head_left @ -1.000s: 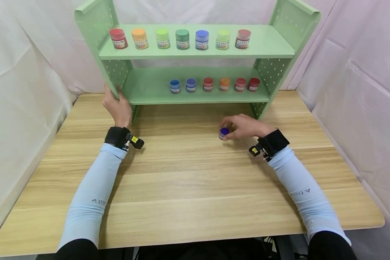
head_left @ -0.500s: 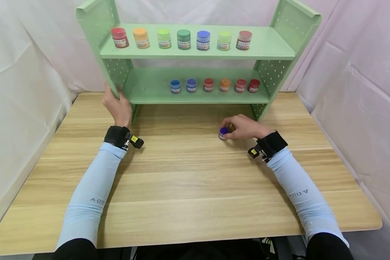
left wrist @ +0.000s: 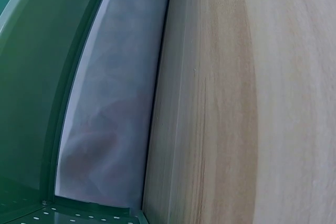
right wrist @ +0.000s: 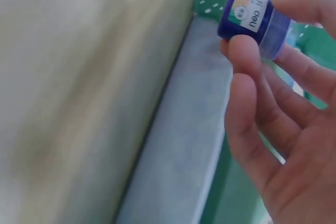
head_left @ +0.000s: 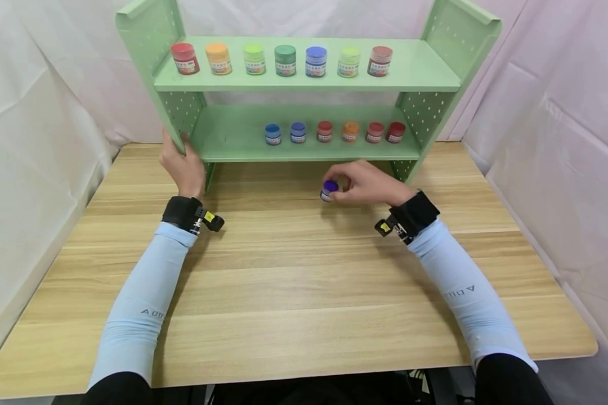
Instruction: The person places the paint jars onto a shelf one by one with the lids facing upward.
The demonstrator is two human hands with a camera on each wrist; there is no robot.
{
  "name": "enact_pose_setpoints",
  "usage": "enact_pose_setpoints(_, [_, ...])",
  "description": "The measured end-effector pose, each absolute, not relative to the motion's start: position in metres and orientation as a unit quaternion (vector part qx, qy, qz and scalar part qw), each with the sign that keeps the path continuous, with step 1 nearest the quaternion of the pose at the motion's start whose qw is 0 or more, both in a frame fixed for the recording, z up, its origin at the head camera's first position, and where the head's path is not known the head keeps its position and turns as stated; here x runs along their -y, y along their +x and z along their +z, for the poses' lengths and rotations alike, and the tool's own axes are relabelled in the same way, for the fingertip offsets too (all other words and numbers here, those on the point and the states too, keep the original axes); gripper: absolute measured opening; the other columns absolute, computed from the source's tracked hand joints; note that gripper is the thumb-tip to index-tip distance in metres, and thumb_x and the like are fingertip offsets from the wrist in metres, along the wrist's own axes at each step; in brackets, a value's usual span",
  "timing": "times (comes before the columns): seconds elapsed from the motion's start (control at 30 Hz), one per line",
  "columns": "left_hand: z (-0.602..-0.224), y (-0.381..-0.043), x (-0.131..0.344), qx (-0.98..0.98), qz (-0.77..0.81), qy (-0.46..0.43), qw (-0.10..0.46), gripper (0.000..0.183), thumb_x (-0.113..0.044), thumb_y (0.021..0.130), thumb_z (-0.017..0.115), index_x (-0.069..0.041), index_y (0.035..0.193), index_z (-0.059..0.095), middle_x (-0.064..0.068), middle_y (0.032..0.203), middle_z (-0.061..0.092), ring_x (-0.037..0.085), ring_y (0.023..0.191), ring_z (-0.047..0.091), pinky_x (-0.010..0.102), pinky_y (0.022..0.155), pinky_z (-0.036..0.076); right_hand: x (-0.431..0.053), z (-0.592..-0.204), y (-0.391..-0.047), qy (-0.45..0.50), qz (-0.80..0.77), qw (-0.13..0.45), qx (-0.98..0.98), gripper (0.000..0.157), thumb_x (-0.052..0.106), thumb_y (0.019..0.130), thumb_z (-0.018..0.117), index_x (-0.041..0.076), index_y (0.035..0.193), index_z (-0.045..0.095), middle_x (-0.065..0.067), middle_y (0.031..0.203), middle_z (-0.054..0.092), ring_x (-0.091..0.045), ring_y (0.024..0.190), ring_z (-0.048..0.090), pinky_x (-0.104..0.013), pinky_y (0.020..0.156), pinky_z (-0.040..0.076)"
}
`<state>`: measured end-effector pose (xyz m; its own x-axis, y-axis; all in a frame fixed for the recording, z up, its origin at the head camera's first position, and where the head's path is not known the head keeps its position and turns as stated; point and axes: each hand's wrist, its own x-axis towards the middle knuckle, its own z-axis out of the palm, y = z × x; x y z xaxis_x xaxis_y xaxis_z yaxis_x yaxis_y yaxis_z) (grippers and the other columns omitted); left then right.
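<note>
Between thumb and fingers, my right hand (head_left: 367,184) pinches a small purple paint jar (head_left: 328,191), lifted above the table in front of the shelf. The right wrist view shows that paint jar (right wrist: 254,20) from below, with its label turned to the camera. My left hand (head_left: 184,169) grips the lower left side panel of the green two-tier shelf (head_left: 233,135), its fingers partly hidden behind the panel. On the lower tier stand several small jars, among them a blue jar (head_left: 272,135) at the row's left end and an orange jar (head_left: 351,131).
The upper tier bears a row of larger jars, from a red jar (head_left: 184,58) on the left to a brownish-red jar (head_left: 380,61) on the right. Under the shelf spreads a wooden table (head_left: 294,292). White cloth (head_left: 562,169) hangs behind and beside it.
My right hand has raised the purple paint jar off the table and carried it left and toward the shelf. The left hand keeps its grip on the side panel.
</note>
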<state>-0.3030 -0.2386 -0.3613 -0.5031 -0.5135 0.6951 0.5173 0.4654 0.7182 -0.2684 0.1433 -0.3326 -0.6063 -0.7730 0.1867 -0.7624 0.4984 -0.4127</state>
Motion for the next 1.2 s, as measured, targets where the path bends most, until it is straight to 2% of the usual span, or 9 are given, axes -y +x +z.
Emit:
enact_pose_setpoints(0.2, [-0.362,-0.302,0.242,0.697,-0.512,0.0,0.502,0.036,-0.003,0.098,0.049,-0.014,0.131,0.056,-0.003,0.124,0.06,0.005,0.112,0.054,0.023,0.094,0.041,-0.099,-0.3,-0.275,-0.483,-0.226,-0.028,-0.846,0.032,0.026,0.086,0.067,0.01,0.113,0.066,0.008,0.093,0.064,-0.004,0.068,0.057,-0.022,0.061,0.047])
enact_pose_setpoints(0.4, [-0.35,-0.29,0.23,0.694,-0.513,0.003,0.506,0.035,0.002,0.097,0.048,-0.006,0.129,0.057,0.004,0.123,0.061,0.009,0.112,0.055,0.023,0.094,0.041,-0.05,-0.274,-0.278,-0.48,-0.188,-0.058,-0.855,0.036,0.032,0.089,0.062,0.013,0.119,0.064,0.007,0.107,0.058,-0.004,0.069,0.054,-0.022,0.063,0.045])
enact_pose_setpoints(0.53, [-0.343,-0.282,0.222,0.689,-0.515,0.0,0.509,0.034,0.006,0.095,0.048,-0.001,0.127,0.058,0.009,0.122,0.062,0.012,0.112,0.056,0.024,0.094,0.042,-0.024,-0.264,-0.281,-0.479,-0.149,-0.064,-0.863,0.038,0.034,0.091,0.059,0.015,0.123,0.063,0.004,0.112,0.057,-0.008,0.082,0.055,-0.022,0.069,0.044])
enact_pose_setpoints(0.67, [-0.341,-0.28,0.22,0.691,-0.514,0.001,0.508,0.034,0.007,0.095,0.048,-0.001,0.126,0.058,0.009,0.121,0.062,0.012,0.111,0.056,0.024,0.094,0.042,-0.004,-0.257,-0.288,-0.476,-0.129,-0.062,-0.868,0.038,0.029,0.092,0.06,0.014,0.126,0.061,0.004,0.117,0.059,-0.007,0.097,0.055,-0.021,0.077,0.043])
enact_pose_setpoints(0.83, [-0.341,-0.28,0.221,0.694,-0.51,0.006,0.508,0.035,0.008,0.094,0.048,-0.001,0.126,0.059,0.009,0.12,0.062,0.009,0.111,0.056,0.024,0.094,0.041,0.013,-0.252,-0.297,-0.471,-0.094,-0.058,-0.875,0.031,0.027,0.091,0.062,0.015,0.119,0.065,0.006,0.11,0.062,-0.007,0.098,0.055,-0.022,0.079,0.044])
enact_pose_setpoints(1.03, [-0.342,-0.279,0.223,0.702,-0.498,0.011,0.508,0.036,0.006,0.094,0.049,-0.002,0.128,0.057,0.009,0.12,0.063,0.009,0.111,0.056,0.021,0.095,0.04,0.027,-0.251,-0.308,-0.44,-0.051,-0.056,-0.895,0.024,0.029,0.091,0.059,0.02,0.111,0.068,0.01,0.1,0.062,-0.007,0.085,0.055,-0.027,0.069,0.047])
enact_pose_setpoints(1.2, [-0.342,-0.279,0.223,0.695,-0.509,0.006,0.508,0.037,0.008,0.094,0.049,-0.003,0.128,0.058,0.01,0.12,0.063,0.011,0.111,0.057,0.023,0.095,0.041,0.034,-0.247,-0.314,-0.408,-0.026,-0.057,-0.911,0.019,0.027,0.092,0.056,0.021,0.106,0.067,0.007,0.093,0.06,-0.012,0.079,0.052,-0.031,0.063,0.043])
